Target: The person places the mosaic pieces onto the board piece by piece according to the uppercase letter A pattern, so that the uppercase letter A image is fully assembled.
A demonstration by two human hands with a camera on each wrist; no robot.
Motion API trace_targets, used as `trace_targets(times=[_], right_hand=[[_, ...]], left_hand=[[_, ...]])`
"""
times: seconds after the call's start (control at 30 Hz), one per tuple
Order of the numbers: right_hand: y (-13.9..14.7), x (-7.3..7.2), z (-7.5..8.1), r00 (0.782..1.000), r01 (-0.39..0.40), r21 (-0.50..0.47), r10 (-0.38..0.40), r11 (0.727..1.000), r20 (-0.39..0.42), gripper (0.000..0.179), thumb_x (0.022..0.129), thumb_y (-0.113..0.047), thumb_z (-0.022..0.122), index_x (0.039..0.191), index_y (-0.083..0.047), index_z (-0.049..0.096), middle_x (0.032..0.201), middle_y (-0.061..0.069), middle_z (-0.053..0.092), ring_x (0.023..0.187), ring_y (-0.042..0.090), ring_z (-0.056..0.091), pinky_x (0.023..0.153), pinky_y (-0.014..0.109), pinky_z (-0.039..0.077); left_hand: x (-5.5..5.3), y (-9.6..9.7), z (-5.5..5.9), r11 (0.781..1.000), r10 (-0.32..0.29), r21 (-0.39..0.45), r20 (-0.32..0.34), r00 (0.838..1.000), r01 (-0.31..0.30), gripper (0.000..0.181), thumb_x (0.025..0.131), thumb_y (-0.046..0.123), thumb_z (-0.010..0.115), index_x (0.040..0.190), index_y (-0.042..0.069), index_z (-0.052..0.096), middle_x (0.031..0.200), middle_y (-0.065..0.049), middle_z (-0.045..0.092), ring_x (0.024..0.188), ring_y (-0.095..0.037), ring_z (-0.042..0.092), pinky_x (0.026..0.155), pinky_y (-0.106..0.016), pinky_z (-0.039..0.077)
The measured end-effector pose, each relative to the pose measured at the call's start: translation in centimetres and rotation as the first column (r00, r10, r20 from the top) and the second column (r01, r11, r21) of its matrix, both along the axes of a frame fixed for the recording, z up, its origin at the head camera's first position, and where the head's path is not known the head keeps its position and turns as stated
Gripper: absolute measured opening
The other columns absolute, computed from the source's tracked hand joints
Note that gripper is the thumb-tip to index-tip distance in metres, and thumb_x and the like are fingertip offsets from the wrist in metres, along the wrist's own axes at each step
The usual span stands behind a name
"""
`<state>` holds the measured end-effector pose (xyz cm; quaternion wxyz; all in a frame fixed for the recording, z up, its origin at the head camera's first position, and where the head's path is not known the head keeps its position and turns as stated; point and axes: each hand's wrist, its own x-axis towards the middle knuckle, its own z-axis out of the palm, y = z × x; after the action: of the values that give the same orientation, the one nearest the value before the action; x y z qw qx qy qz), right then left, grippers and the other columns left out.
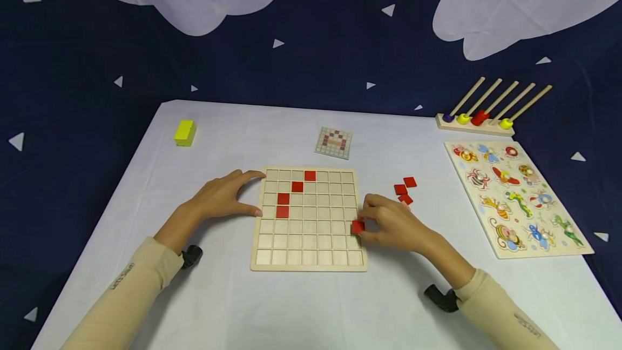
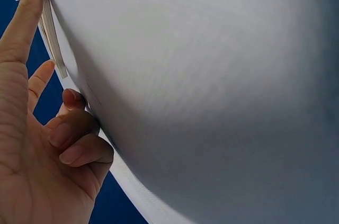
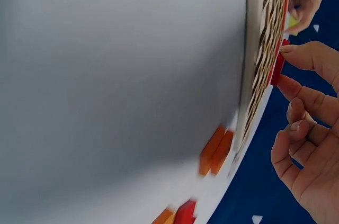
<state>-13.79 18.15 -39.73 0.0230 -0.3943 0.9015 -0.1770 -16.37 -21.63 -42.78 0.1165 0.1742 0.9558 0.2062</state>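
A wooden grid board point(image 1: 309, 242) lies on the white table, with red square tiles point(image 1: 297, 187) in several of its upper-left cells. My left hand point(image 1: 221, 195) rests at the board's left edge, thumb and index finger spread apart along it. In the left wrist view its other fingers point(image 2: 85, 147) are loosely bent and hold nothing. Over the board's right edge, my right hand point(image 1: 396, 223) pinches a red square tile point(image 3: 279, 64) between thumb and index finger. The right wrist view shows this tile tilted up, above the grid.
Several loose red tiles point(image 1: 400, 189) lie right of the board. Behind it is a small pattern card point(image 1: 333, 142), with a yellow block point(image 1: 185, 133) at the back left. An insect puzzle board point(image 1: 517, 199) and a peg abacus point(image 1: 476, 125) occupy the right side.
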Motion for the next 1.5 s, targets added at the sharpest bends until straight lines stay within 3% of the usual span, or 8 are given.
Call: trace_targets(times=[0.47, 0.87, 1.07, 1.3, 1.5], right_hand=[[-6.0, -0.3, 0.3, 0.992, -0.124, 0.009, 0.124, 0.992, 0.008, 0.011, 0.078, -0.022, 0.078, 0.079, -0.017, 0.069, 0.080, -0.006, 0.041, 0.071, 0.006, 0.039, 0.063, 0.021, 0.036], [-9.0, -0.4, -0.1, 0.984, -0.179, 0.025, 0.178, 0.984, 0.028, 0.017, 0.078, -0.027, 0.078, 0.086, -0.013, 0.074, 0.081, -0.006, 0.045, 0.072, 0.006, 0.043, 0.066, 0.021, 0.041], [-10.7, -0.5, 0.0, 0.982, -0.189, 0.065, 0.190, 0.980, -0.002, 0.018, 0.081, -0.030, 0.077, 0.089, -0.014, 0.075, 0.084, -0.006, 0.049, 0.074, 0.007, 0.047, 0.071, 0.024, 0.046], [-12.8, -0.5, 0.2, 0.977, -0.214, 0.086, 0.215, 0.973, -0.003, 0.015, 0.082, -0.028, 0.075, 0.085, -0.014, 0.073, 0.082, -0.005, 0.047, 0.073, 0.010, 0.044, 0.069, 0.026, 0.042], [-13.8, -0.5, 0.0, 0.981, -0.193, 0.080, 0.194, 0.978, -0.009, 0.014, 0.083, -0.027, 0.075, 0.087, -0.013, 0.074, 0.085, -0.004, 0.052, 0.074, 0.010, 0.048, 0.071, 0.027, 0.045]], left_hand=[[0.0, 0.0, 0.0, 1.000, 0.004, 0.001, 0.006, 1.000, -0.004, 0.093, 0.069, 0.069, 0.078, 0.147, 0.031, 0.044, 0.098, -0.002, 0.057, 0.075, -0.016, 0.047, 0.066, -0.032, 0.041], [0.0, 0.0, 0.0, 1.000, -0.001, 0.002, 0.009, 1.000, 0.001, 0.093, 0.069, 0.067, 0.079, 0.147, 0.031, 0.044, 0.098, -0.003, 0.057, 0.077, -0.017, 0.047, 0.066, -0.033, 0.041], [-0.1, -0.1, 0.1, 1.000, -0.009, 0.014, 0.004, 1.000, 0.009, 0.091, 0.070, 0.067, 0.078, 0.147, 0.032, 0.044, 0.102, -0.004, 0.059, 0.077, -0.017, 0.049, 0.067, -0.034, 0.043], [0.0, -0.1, 0.2, 1.000, -0.006, 0.023, 0.016, 1.000, 0.005, 0.091, 0.070, 0.067, 0.078, 0.147, 0.033, 0.043, 0.104, -0.005, 0.058, 0.079, -0.019, 0.051, 0.068, -0.036, 0.044], [-0.1, -0.1, 0.2, 1.000, -0.008, 0.022, 0.022, 1.000, 0.007, 0.092, 0.070, 0.068, 0.078, 0.147, 0.032, 0.043, 0.103, -0.004, 0.058, 0.077, -0.018, 0.049, 0.067, -0.034, 0.042]])
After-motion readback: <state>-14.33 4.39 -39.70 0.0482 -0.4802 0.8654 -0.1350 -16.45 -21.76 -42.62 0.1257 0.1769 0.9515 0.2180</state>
